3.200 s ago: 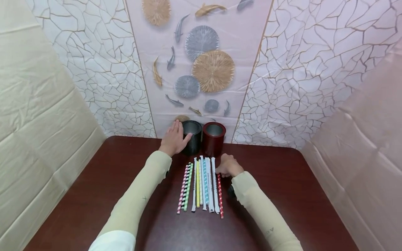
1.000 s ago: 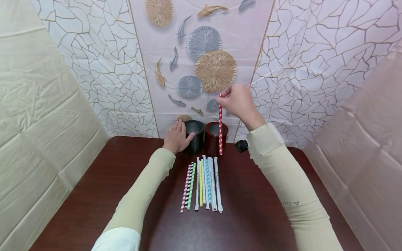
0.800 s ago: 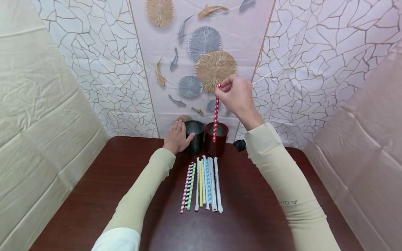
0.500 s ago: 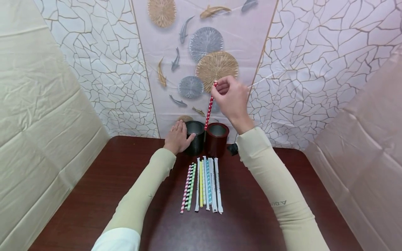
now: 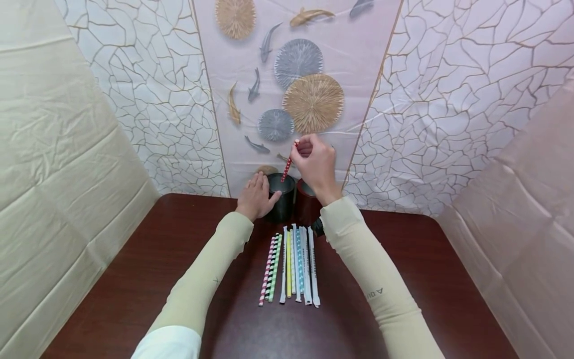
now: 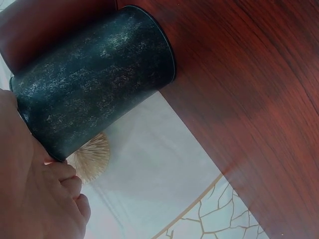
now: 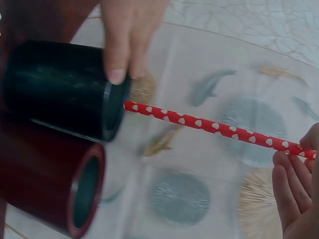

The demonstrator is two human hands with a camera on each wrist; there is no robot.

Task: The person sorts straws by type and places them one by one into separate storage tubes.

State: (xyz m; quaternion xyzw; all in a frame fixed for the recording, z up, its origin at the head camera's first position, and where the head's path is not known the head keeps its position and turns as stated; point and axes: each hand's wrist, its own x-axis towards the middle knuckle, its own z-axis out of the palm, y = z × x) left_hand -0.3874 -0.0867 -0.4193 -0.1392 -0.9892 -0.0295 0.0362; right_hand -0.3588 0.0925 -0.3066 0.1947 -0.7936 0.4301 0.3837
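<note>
My right hand (image 5: 316, 167) pinches the top end of a red paper straw with white hearts (image 7: 199, 124) between thumb and fingers. The straw slants down to the left, its lower end right at the mouth of a black cylindrical cup (image 6: 94, 79). On that cup's left side my left hand (image 5: 256, 198) rests with extended fingers, the thumb lying at the front of the rim. A dark red cup (image 7: 45, 174) stands close beside the black one, partly covered by my right hand in the head view.
Several straws lie in a row in front of the cups: a pink-striped straw (image 5: 267, 271), a green-striped straw (image 5: 275, 269), a yellow straw (image 5: 289, 264), blue-patterned ones and white paper-wrapped straws (image 5: 314, 269). A patterned cloth backdrop (image 5: 314, 45) rises behind the dark table (image 5: 179, 279).
My right hand took the red straw from the row's right end, lifted it, carried it left past the red cup and lowered it to the black cup. My left hand stays at the black cup.
</note>
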